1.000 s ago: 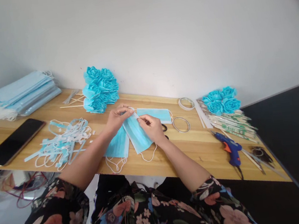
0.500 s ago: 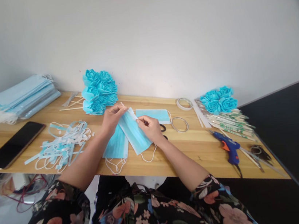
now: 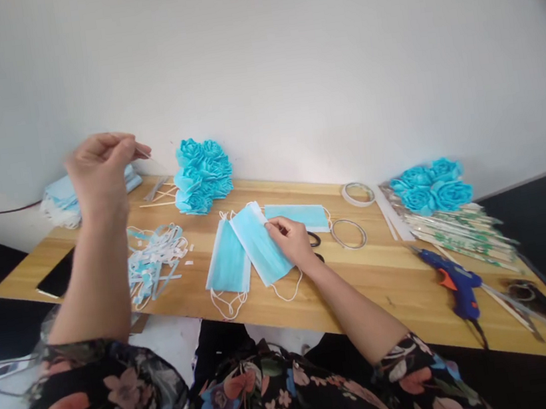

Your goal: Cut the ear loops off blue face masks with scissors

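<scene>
My left hand [image 3: 100, 167] is raised high above the table's left side, its fingers pinched on a thin wire strip that sticks out to the right. My right hand [image 3: 292, 241] rests on a blue face mask [image 3: 261, 246] lying on the wooden table [image 3: 363, 280], its fingers curled on the mask's right edge. A second blue mask [image 3: 228, 264] lies partly under the first, its white ear loops hanging near the front edge. A third mask [image 3: 299, 216] lies flat just behind my right hand.
A heap of cut mask strips and ear loops [image 3: 156, 257] lies left. Blue mask flowers [image 3: 201, 173] stand at the back, more flowers [image 3: 429, 185] on stick packets right. Tape rolls [image 3: 347, 231], a blue glue gun [image 3: 457, 281], a phone [image 3: 56, 281] and stacked masks [image 3: 63, 195] also sit here.
My left hand left the mask and rose up and to the left, drawing a thin strip out with it. My right hand stayed pressing the mask down. The view shifted left.
</scene>
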### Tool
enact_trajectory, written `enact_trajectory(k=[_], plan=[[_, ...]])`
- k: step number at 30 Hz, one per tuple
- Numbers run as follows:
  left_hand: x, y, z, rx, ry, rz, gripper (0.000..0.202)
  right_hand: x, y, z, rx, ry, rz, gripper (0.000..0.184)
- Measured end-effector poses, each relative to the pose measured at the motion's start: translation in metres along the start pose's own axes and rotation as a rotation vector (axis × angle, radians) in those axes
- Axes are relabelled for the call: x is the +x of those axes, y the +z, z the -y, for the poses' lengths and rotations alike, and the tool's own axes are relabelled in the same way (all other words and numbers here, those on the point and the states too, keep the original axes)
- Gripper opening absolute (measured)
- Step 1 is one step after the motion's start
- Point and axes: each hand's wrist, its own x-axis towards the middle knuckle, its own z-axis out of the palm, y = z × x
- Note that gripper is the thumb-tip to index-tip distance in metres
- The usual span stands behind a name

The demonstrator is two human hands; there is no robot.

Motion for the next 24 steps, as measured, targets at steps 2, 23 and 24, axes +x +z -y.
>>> enact_trajectory(k=[2, 23, 24], plan=[[0.026, -0.014, 0.019, 0.23, -0.028, 0.058, 0.017, -0.001, 0.0, 0.002, -0.003, 0.003, 0.012, 0.031], [0.049, -0.017, 0.181, 1.411, -0.394, 0.578, 0.038, -0.004, -0.002, 0.0, -0.09, -0.059, 0.053, 0.026], [0.048, -0.016, 0.181, 1.413, -0.396, 0.583, 0.039, -0.004, -0.002, 0.0, -0.091, -0.057, 0.053, 0.026]])
